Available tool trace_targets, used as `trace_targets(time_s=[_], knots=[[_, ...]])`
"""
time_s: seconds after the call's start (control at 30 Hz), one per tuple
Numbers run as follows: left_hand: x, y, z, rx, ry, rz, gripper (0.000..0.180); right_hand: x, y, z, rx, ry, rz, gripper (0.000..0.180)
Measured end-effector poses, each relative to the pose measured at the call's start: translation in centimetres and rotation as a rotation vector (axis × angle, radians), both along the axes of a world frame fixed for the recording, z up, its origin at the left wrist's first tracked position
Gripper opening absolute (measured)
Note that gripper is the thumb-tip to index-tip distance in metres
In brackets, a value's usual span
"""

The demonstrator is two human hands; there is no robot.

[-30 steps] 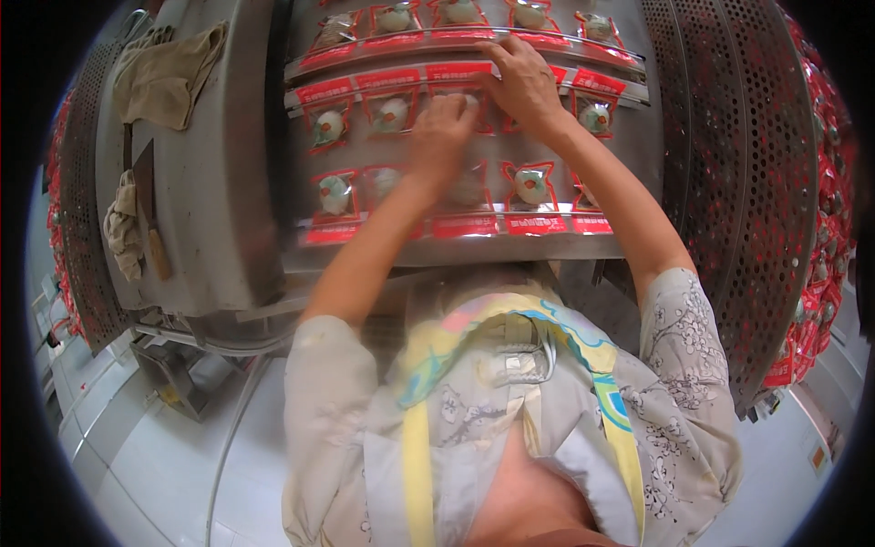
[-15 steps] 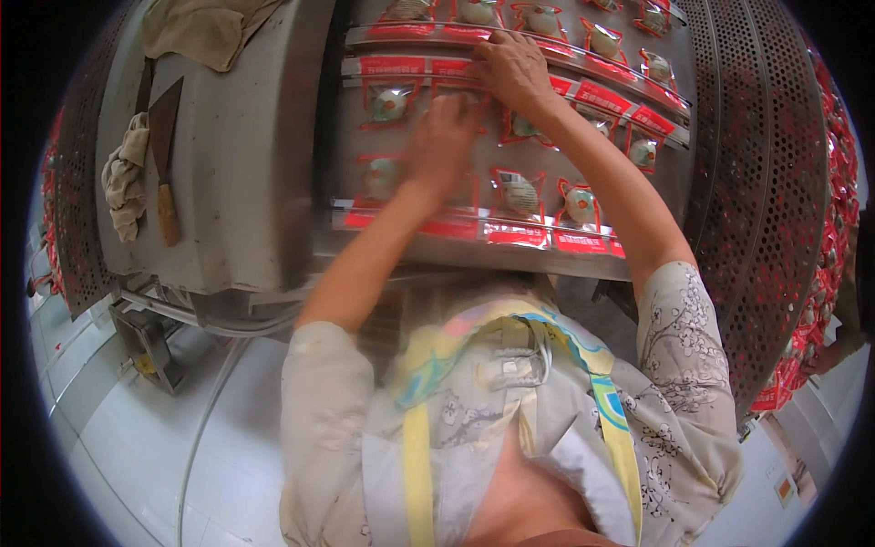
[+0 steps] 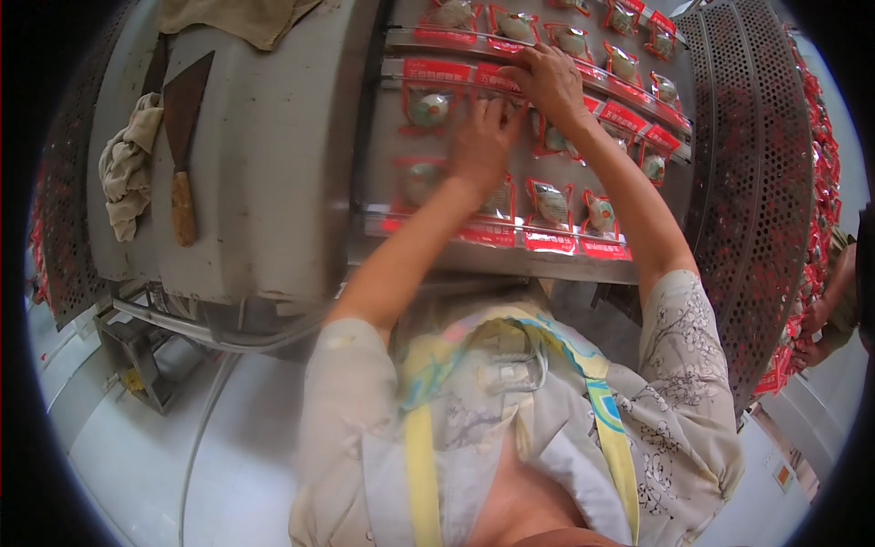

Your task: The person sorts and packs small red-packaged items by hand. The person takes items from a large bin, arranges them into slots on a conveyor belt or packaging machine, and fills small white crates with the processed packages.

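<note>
Well to the right of the wooden-handled knife [image 3: 182, 128], at the fingertips of both hands, a clear packet with a red header [image 3: 497, 80], its lower part mostly hidden by the fingers. Farther from the knife, the right hand [image 3: 551, 87], back upward, fingers bent and turned toward the knife's side, tips at the red header. Nearer the knife, the left hand [image 3: 483, 150] (a little blurred), fingers curled forward over the packet; impossible to tell, for either, whether pinching or merely resting. Forearms [image 3: 415, 242] slanting inward, elbows spread. Also right of the knife, rows of packets with pale egg-shaped contents [image 3: 428, 108] on a steel plate [image 3: 547, 264]. Beneath the knife, a grey metal bench [image 3: 264, 164]; just left of it, a crumpled cloth [image 3: 128, 164], and beyond the blade, a spread cloth [image 3: 237, 14]. Far right of the knife, a perforated metal panel [image 3: 743, 164], then massed red packets [image 3: 823, 182] and another person's hand [image 3: 807, 354]. Nearer the wearer than the knife, pale flooring [image 3: 246, 428].
</note>
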State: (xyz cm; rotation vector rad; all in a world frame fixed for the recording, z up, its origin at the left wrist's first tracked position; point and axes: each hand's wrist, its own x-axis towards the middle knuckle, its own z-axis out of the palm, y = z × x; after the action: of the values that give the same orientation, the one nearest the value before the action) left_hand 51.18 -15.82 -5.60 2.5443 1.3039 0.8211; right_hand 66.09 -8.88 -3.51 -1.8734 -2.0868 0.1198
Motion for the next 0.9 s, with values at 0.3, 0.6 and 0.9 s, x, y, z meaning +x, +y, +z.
trace_targets(time_s=[0.3,0.6,0.9], knots=[[-5.9,2.2,0.7,-0.028,0.025,0.329,0.037,-6.5,2.4,-2.0,0.150,-0.107,0.059,0.021],[-6.2,0.8,0.0,-0.012,-0.113,0.316,0.049,-7.2,-4.6,-0.4,0.298,0.135,0.114,0.028],[-4.8,-12.6,4.5,-0.024,-0.368,-0.221,0.029,-5.7,-22.3,2.7,-0.025,0.979,0.189,0.029]])
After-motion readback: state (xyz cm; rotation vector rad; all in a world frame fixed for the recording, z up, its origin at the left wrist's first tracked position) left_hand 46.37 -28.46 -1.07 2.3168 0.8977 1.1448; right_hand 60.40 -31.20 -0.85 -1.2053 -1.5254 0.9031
